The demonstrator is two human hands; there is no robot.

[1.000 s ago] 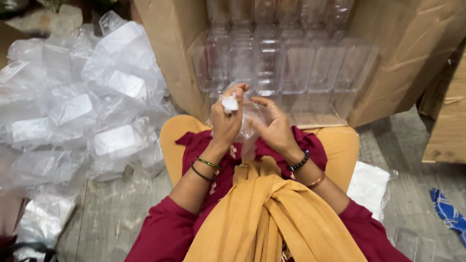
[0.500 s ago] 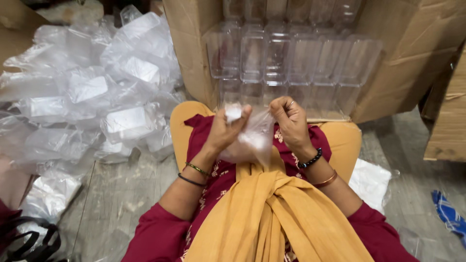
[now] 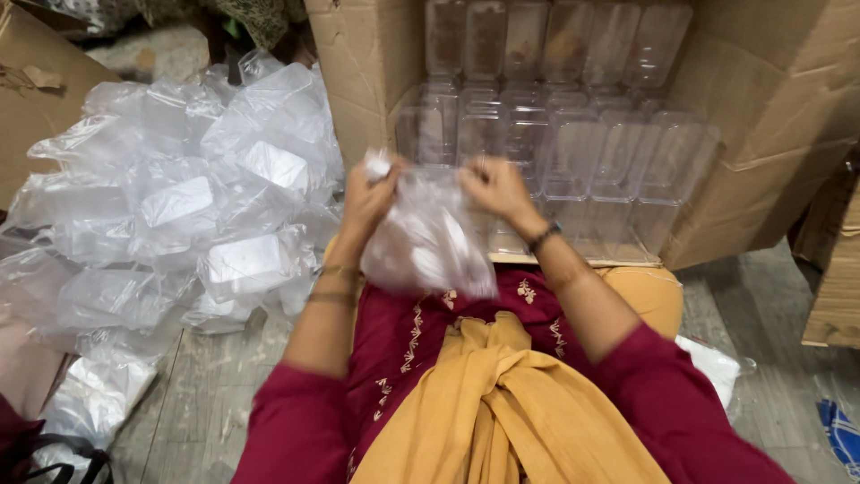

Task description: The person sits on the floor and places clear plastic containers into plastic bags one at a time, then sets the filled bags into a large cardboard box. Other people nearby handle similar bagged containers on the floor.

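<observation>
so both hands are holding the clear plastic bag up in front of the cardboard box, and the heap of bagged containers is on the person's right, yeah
Not quite: the heap of bagged containers lies on the person's left, as the head view shows. The rest holds: the left hand and right hand hold the clear plastic bag in front of the cardboard box.

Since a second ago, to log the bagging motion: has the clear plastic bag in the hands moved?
Yes. The clear plastic bag has been drawn open between the left hand and right hand, now hanging wider in front of the cardboard box.
</observation>
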